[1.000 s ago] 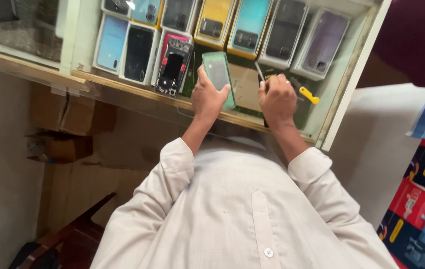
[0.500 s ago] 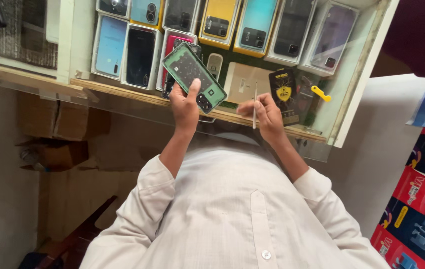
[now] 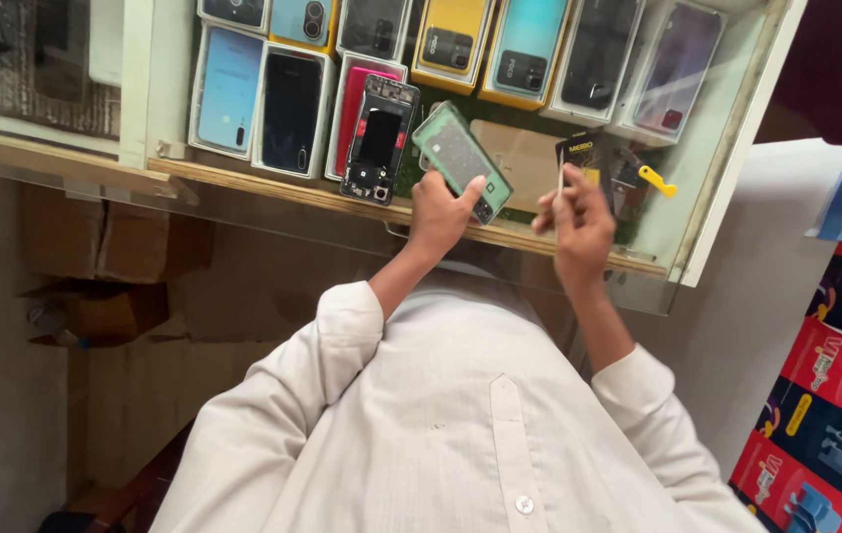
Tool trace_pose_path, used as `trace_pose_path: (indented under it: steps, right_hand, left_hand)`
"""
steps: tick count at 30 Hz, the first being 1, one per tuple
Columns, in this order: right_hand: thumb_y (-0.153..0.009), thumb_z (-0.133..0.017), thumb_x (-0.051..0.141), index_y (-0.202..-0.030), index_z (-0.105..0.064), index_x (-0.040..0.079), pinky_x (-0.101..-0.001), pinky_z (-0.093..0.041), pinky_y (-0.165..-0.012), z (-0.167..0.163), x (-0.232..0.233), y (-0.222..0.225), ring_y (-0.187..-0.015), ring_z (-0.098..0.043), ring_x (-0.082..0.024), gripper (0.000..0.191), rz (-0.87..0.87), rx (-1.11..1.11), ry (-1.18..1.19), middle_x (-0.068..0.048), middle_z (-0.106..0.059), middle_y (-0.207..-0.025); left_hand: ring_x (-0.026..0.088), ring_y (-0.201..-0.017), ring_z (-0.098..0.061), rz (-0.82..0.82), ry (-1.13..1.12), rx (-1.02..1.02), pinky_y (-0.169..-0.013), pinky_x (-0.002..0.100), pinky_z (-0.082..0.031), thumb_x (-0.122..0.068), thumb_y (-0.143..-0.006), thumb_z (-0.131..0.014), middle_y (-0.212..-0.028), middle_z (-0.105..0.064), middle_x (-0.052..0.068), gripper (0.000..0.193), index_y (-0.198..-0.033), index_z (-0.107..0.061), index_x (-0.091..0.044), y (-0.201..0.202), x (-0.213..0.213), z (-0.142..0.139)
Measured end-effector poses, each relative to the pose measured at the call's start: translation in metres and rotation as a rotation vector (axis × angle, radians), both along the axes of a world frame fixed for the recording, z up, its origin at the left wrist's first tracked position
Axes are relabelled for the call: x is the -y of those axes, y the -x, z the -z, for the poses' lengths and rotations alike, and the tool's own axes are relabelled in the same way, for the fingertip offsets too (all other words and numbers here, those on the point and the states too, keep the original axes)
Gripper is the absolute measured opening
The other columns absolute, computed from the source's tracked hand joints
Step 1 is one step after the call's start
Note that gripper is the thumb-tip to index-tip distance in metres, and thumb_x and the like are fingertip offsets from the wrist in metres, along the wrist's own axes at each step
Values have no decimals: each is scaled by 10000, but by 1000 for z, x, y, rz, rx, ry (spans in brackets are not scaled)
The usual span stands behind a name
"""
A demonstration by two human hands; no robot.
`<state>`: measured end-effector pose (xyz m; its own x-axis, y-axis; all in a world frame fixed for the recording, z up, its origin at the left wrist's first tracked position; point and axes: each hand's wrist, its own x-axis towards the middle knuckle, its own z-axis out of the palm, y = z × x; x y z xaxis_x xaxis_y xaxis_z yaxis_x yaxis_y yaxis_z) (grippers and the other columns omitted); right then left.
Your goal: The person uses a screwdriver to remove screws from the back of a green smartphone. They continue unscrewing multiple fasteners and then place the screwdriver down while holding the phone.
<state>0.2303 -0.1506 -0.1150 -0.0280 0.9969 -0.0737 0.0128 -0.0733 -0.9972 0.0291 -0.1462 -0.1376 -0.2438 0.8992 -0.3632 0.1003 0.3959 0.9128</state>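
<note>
We see left hand (image 3: pixel 438 212) fingers clamped on green phone back cover (image 3: pixel 462 161), right hand (image 3: pixel 579 219) pinching thin tool (image 3: pixel 562 185); ten phone boxes (image 3: pixel 228 89) under glass counter (image 3: pixel 75 170), red-blue cartons (image 3: pixel 835 395) stacked right.

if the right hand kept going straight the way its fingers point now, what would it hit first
Probably the small black packet lying on the glass counter, just beyond the right hand and the thin tool it pinches. Depth is hard to judge from above, so the hand may pass over it toward the phone boxes.
</note>
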Motion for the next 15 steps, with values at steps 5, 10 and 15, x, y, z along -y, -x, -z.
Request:
trace_pose_path:
  steps: [5,10,15]
  right_hand:
    - [-1030,-633,-50,-1360,-696,90,-290,-485,-636,5,48,6,-705,-568,-127,364,26,428,-129,-58,-644,-925]
    - [-966,-685,-70,-1312,-735,153,-324,-526,-691,-4,63,13,-767,-667,-155,414,5,751,-386,-51,-682,-1028]
    - [-926,-697,-64,-1300,-738,187,-355,-538,-681,-5,57,22,-752,-682,-188,453,-44,848,-461,-54,-683,-1064]
  left_hand:
    - [258,-738,-788,41,-163,-96,-627,367,-629,-206,-916,-765,-844,-781,175,297,-988,-679,69,2,0,-3]
    - [211,-657,-776,32,12,165,-506,344,-618,-198,-924,-699,-792,-759,147,296,-918,-678,98,2,-5,-11]
    - [192,-606,-760,43,71,191,-508,337,-620,-219,-939,-699,-725,-752,152,361,-801,-730,112,4,-12,-9]
